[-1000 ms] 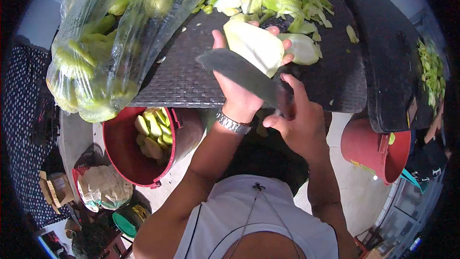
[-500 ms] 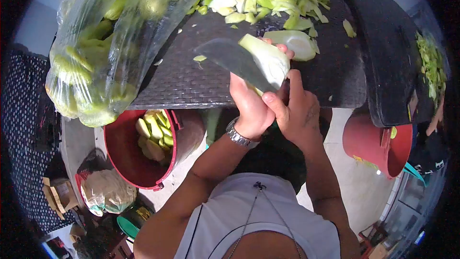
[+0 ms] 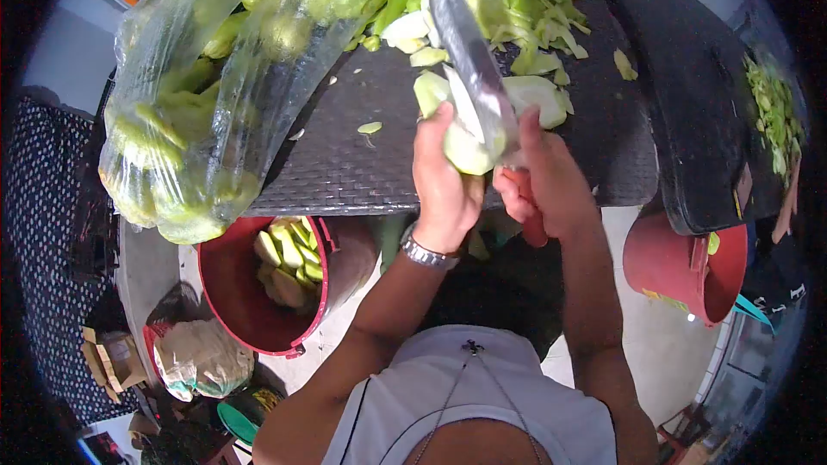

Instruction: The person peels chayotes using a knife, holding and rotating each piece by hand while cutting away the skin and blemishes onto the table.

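My left hand point(image 3: 444, 181), with a metal watch at the wrist, is closed around a pale green peeled vegetable point(image 3: 468, 153) over the table's near edge. My right hand point(image 3: 547, 176) grips the red handle of a wide-bladed knife point(image 3: 472, 43). The blade points up and away, its lower part against the vegetable. Just behind the knife lies a pale cut piece point(image 3: 538, 96) on the dark woven table point(image 3: 345, 164). A heap of green peelings point(image 3: 525, 9) is beyond it.
At the left, a clear plastic bag point(image 3: 185, 120) of green vegetables overhangs the table edge. Below it stands a red bucket point(image 3: 250, 327) with cut pieces inside. Another red bucket point(image 3: 659, 263) is at the right, near a black table point(image 3: 689, 103) with more peelings point(image 3: 774, 112).
The knife has swung from pointing left to pointing away, and its red handle now shows. The vegetable has turned in my left hand, and both hands have shifted slightly.
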Motion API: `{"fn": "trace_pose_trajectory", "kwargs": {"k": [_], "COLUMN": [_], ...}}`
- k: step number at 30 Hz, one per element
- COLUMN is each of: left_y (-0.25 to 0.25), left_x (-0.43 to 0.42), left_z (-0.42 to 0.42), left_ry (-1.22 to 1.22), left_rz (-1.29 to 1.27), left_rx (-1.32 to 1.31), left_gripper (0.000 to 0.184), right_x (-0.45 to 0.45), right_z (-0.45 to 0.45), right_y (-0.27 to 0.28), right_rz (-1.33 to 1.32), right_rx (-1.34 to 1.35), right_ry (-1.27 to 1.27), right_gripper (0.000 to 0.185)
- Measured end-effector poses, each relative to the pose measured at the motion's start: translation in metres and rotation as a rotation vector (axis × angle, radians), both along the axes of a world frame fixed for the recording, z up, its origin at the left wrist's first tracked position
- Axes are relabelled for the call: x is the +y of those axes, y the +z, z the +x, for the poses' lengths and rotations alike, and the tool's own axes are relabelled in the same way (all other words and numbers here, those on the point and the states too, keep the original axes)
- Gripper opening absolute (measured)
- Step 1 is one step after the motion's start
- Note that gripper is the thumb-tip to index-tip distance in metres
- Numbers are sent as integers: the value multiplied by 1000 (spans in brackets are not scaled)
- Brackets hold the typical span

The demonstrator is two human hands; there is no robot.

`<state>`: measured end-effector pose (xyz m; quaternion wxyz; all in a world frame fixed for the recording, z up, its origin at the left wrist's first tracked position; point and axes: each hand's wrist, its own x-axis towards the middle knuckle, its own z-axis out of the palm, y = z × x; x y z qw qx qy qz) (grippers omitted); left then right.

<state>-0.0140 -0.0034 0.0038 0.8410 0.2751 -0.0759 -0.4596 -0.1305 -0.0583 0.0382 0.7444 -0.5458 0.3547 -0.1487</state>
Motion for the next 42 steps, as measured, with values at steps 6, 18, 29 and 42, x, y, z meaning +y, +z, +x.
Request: {"fn": "trace_pose_trajectory", "kwargs": {"k": [6,18,29,42], "left_y": [-6,5,55,4], "left_x": [9,156,183,-30], "left_z": [34,139,112,43], "left_ry": [-222,-508,-15,-259], "left_rz": [-191,139,1098,460], "left_rx": [272,-561,-1443,-1293], "left_gripper": [56,81,24,49], "right_x": [-83,-87,-128,-55], "right_z": [32,-3,-19,-21], "right_y": [15,28,-36,-12], "right_rz": [-396,-921,-843,-833], "right_rx": [42,513,533,429], "right_ry": [-292,-143,-7,-124], "right_gripper": [68,64,68,39]}}
